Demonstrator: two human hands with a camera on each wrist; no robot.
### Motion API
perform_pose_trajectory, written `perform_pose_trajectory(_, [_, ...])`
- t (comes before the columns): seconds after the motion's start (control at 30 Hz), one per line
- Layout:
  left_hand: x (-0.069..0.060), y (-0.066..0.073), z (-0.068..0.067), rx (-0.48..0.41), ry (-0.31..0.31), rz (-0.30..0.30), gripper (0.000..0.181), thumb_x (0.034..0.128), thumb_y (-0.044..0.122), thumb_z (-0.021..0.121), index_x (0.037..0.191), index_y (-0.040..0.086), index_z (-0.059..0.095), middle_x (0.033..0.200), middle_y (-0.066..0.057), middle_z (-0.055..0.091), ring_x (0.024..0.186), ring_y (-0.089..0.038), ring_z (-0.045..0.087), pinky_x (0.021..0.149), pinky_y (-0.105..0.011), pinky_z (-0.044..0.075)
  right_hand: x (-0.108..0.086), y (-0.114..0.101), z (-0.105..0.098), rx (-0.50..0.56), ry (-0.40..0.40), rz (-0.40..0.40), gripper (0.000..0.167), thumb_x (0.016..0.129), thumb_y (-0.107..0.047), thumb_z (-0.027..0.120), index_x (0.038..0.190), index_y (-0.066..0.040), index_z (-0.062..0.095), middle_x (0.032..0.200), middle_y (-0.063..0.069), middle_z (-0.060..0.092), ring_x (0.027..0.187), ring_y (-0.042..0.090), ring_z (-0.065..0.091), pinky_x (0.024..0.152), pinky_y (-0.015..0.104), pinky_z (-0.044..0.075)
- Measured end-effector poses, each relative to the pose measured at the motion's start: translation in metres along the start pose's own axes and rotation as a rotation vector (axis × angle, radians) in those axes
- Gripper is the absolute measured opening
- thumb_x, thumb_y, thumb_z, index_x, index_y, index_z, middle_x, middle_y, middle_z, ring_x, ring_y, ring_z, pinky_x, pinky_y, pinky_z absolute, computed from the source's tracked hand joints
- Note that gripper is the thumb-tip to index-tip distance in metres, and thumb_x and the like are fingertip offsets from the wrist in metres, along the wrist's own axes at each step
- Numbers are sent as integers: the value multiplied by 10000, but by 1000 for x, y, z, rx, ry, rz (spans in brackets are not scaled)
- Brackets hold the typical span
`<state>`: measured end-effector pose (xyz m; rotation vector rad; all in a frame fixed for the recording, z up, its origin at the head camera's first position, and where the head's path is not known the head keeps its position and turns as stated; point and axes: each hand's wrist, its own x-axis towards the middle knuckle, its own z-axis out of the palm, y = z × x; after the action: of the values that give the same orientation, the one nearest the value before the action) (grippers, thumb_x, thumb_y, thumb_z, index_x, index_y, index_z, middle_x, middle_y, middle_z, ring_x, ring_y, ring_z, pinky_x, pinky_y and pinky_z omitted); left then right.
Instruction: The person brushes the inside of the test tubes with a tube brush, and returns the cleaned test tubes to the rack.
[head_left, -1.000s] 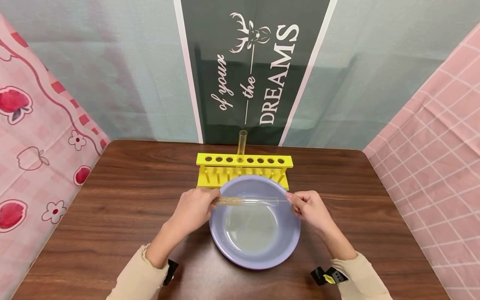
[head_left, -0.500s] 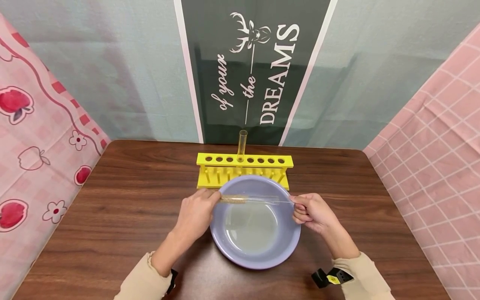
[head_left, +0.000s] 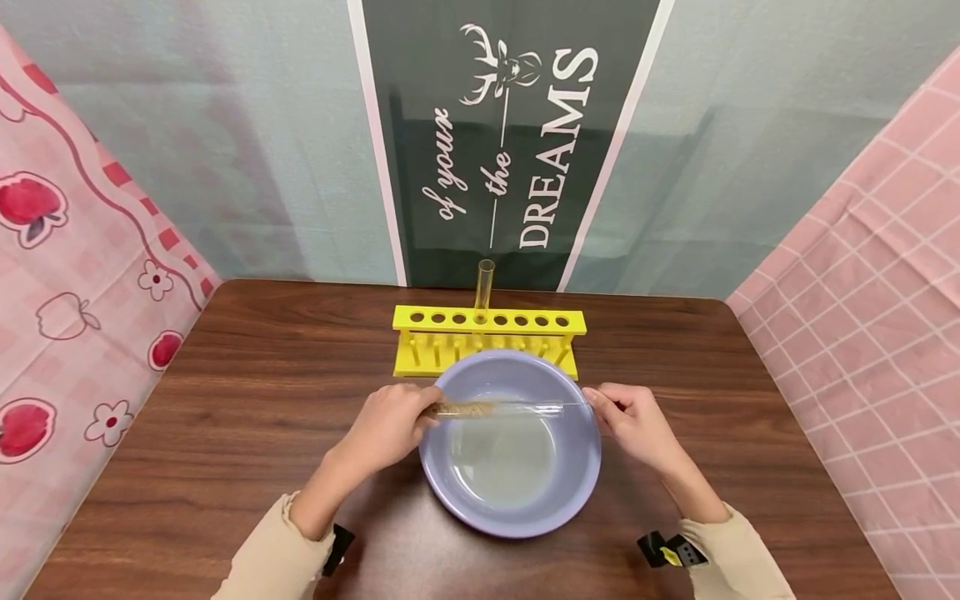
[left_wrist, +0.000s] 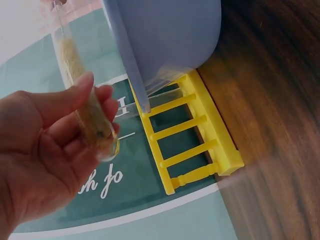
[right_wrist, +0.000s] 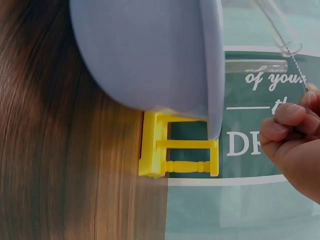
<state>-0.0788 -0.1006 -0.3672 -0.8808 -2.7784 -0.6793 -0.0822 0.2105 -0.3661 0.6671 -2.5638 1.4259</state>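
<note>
My left hand [head_left: 390, 423] grips the closed end of a clear glass test tube [head_left: 528, 409], held nearly level over the lilac basin [head_left: 510, 528]. Inside the tube sits a test tube brush, its tan bristles [left_wrist: 70, 57] towards the closed end. At the open end, my right hand [head_left: 633, 423] pinches the brush's thin twisted wire handle [right_wrist: 298, 67] between thumb and fingers. The right wrist view shows the wire coming out of the tube's mouth [right_wrist: 290, 48]. Cloudy liquid [head_left: 502, 458] covers the basin's bottom. The left fingers hide part of the tube's end.
Just behind the basin stands a yellow test tube rack [head_left: 405, 318], partly hidden by the rim. One upright test tube [head_left: 484, 287] stands in it. All rest on a brown wooden table [head_left: 285, 375], with a printed cloth [head_left: 300, 167] behind the far edge.
The right hand has shifted slightly to the right with the wire, and a little more wire shows outside the tube. The tube's tilt has varied slightly; both grips stay.
</note>
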Motion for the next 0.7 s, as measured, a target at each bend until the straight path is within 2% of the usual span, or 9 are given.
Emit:
perform_pose_trajectory(0.13, [-1, -5, -2, -105, -100, -7, 146, 726, 93, 746, 840, 92, 656, 680, 54, 598, 590, -72, 524, 548, -257, 432, 0, 5, 0, -120, 53, -233, 317, 717, 189, 625, 624, -107, 558, 531, -36, 397, 507, 2, 348, 436, 161, 297])
perform_pose_trajectory(0.23, [-2, -9, -4, -188, -156, -24, 136, 733, 88, 740, 846, 84, 665, 676, 73, 586, 587, -29, 491, 562, -229, 418, 0, 16, 0, -178, 84, -359, 264, 738, 109, 659, 634, -112, 558, 571, -55, 400, 550, 19, 346, 482, 151, 298])
perform_pose_trajectory(0.33, [-3, -12, -6, -239, -177, -39, 123, 729, 80, 741, 826, 92, 665, 672, 83, 588, 595, -13, 499, 574, -221, 421, 0, 25, 1, -199, 107, -429, 221, 814, -41, 653, 636, -114, 545, 586, -56, 405, 570, 50, 360, 504, 160, 304])
perform_pose_trajectory(0.4, [-4, -13, -6, -239, -170, -50, 126, 725, 78, 744, 821, 97, 665, 682, 82, 598, 608, -14, 514, 583, -224, 429, 0, 28, 2, -193, 112, -445, 217, 840, -90, 638, 643, -109, 550, 587, -45, 417, 571, 64, 369, 509, 168, 312])
perform_pose_trajectory(0.47, [-5, -13, -6, -209, -145, -67, 139, 715, 79, 751, 815, 105, 658, 671, 84, 589, 598, -28, 510, 570, -232, 425, 0, 28, 3, -192, 111, -427, 205, 823, -54, 648, 647, -114, 562, 592, -41, 443, 564, 60, 380, 503, 162, 316])
perform_pose_trajectory(0.53, [-5, -11, -4, -150, -98, -80, 161, 700, 69, 759, 812, 111, 651, 659, 79, 572, 588, -48, 500, 556, -245, 420, -1, 24, 5, -178, 106, -355, 230, 791, 15, 657, 637, -131, 567, 580, -58, 446, 542, 38, 378, 482, 151, 309])
perform_pose_trajectory(0.63, [-7, -6, 0, -37, -2, -100, 196, 675, 47, 766, 805, 123, 641, 658, 56, 563, 592, -102, 521, 532, -291, 428, -1, 3, 4, -125, 54, -140, 307, 771, 94, 635, 581, -126, 537, 533, -73, 416, 490, 15, 356, 428, 175, 300])
perform_pose_trajectory(0.7, [-8, -2, 3, 31, 61, -102, 215, 662, 32, 765, 806, 131, 639, 679, 37, 584, 625, -140, 559, 521, -326, 443, 0, -4, 2, -35, -2, 36, 337, 814, 73, 601, 536, -86, 500, 494, -80, 370, 449, 20, 328, 394, 205, 277])
